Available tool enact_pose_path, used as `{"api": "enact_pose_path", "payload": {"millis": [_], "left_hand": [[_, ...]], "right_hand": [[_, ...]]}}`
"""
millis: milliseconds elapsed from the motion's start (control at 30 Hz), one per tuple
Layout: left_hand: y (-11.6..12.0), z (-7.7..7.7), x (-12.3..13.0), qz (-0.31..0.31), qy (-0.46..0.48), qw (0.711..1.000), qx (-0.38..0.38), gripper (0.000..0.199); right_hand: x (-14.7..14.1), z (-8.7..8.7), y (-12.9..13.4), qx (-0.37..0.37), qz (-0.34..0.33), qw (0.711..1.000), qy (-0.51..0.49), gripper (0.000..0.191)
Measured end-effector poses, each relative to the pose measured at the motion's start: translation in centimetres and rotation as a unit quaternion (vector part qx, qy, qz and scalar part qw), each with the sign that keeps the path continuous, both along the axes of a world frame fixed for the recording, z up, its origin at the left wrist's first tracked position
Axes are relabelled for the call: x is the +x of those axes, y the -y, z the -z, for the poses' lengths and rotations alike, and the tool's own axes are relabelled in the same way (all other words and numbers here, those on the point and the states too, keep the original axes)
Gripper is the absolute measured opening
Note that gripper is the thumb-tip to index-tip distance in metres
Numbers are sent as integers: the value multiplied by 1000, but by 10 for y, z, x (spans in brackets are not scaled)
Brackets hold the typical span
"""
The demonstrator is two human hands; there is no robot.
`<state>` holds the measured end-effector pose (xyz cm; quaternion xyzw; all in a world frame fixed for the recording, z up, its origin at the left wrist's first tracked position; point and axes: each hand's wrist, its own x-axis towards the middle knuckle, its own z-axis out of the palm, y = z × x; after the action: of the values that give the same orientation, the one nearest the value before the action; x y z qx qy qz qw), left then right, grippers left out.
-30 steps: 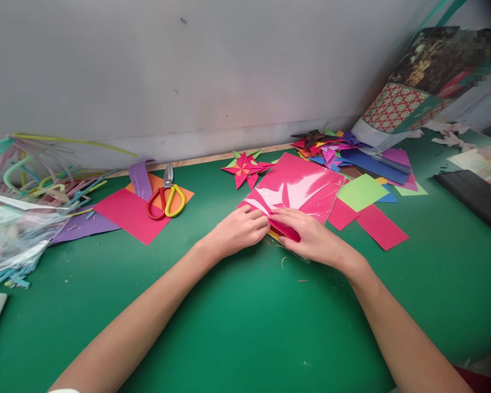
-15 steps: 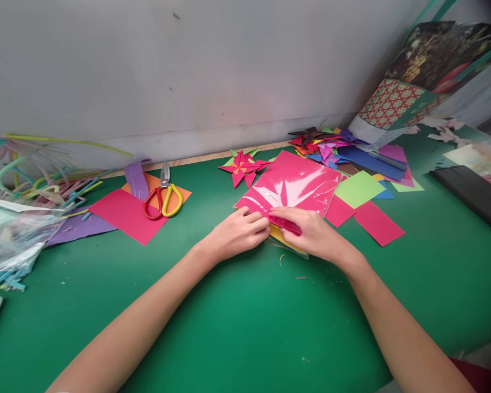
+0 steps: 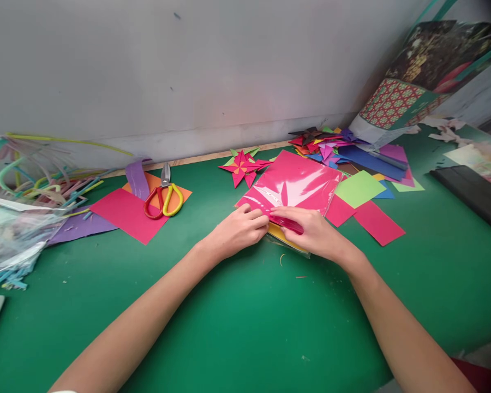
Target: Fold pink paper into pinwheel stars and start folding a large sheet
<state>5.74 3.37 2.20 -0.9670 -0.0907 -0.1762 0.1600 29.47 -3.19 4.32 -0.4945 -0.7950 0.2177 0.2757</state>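
Observation:
In the middle of the table a clear plastic packet of red-pink paper lies tilted, with yellow sheets showing at its near edge. Over that edge, my right hand grips a small folded piece of red-pink paper between thumb and fingers. Curled up close on the left, my left hand has its fingertips pinched at the left end of the same folded piece. Its fingertips are partly hidden. Just behind the packet sits a folded paper star in red-pink, green and orange.
Scissors with red and yellow handles rest on coloured sheets at left. Bundled pipe cleaners and a plastic bag lie further left. Paper squares, folded pieces and a black case are at right. A printed bag stands behind.

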Motion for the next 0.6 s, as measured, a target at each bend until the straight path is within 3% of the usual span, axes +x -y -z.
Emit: {"api": "enact_pose_path", "payload": {"millis": [600], "left_hand": [[14,3,9,-30,37,998,51,17]], "right_hand": [[5,4,-2,11,7,1000,-18,47]]}}
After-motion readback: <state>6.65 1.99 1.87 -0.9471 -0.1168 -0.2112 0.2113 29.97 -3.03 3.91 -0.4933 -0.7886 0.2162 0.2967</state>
